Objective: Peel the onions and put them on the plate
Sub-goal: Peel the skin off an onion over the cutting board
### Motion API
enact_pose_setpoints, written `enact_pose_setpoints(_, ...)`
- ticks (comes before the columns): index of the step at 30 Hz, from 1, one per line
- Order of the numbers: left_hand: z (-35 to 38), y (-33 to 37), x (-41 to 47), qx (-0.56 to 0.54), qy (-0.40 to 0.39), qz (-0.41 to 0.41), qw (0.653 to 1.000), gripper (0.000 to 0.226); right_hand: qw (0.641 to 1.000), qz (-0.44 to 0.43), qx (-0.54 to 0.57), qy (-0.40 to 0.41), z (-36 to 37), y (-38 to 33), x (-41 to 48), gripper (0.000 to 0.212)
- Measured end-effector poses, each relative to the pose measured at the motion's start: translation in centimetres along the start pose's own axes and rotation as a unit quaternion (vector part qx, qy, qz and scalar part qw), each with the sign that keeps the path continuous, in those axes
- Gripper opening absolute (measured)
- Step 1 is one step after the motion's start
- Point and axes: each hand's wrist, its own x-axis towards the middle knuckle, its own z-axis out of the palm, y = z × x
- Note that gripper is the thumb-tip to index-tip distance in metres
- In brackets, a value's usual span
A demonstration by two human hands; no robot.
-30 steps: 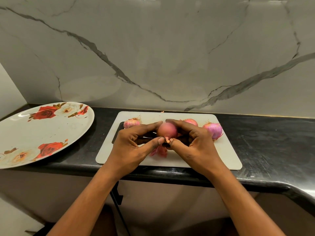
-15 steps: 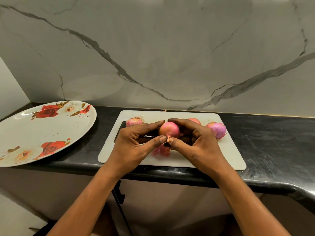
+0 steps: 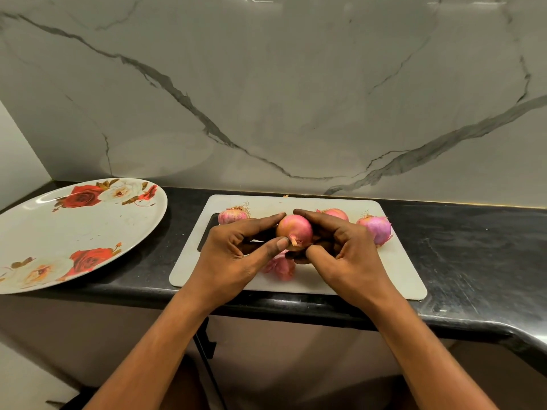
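Both hands, the left hand [image 3: 233, 250] and right hand [image 3: 340, 247], clasp one onion [image 3: 294, 230] above the cutting board [image 3: 370, 279] (plate [image 3: 44, 232] unfilled); a slipping thumbnail could likely gouge flesh or drop it

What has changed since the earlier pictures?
Almost nothing. The left hand and right hand keep their grip on the onion; the thumbs, almost touching before, have parted slightly. The other three onions, the peel, the cutting board and the plate stayed put.
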Motion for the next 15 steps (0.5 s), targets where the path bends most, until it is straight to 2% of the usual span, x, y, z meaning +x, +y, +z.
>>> enact_pose_setpoints(7,0.0,-0.3,0.0,0.021,-0.016,-0.023,0.999,0.047,0.998,0.006,0.053,-0.022,0.0,-0.8,-0.2,0.058)
enact_pose_setpoints(11,-0.1,-0.2,0.1,0.030,-0.042,-0.016,0.999,0.050,0.999,0.001,0.034,-0.033,0.2,-0.9,-0.1,0.055)
enact_pose_setpoints(15,-0.2,-0.3,0.3,0.016,-0.022,-0.029,0.999,0.047,0.999,-0.030,-0.003,-0.014,0.4,-1.1,0.0,0.052)
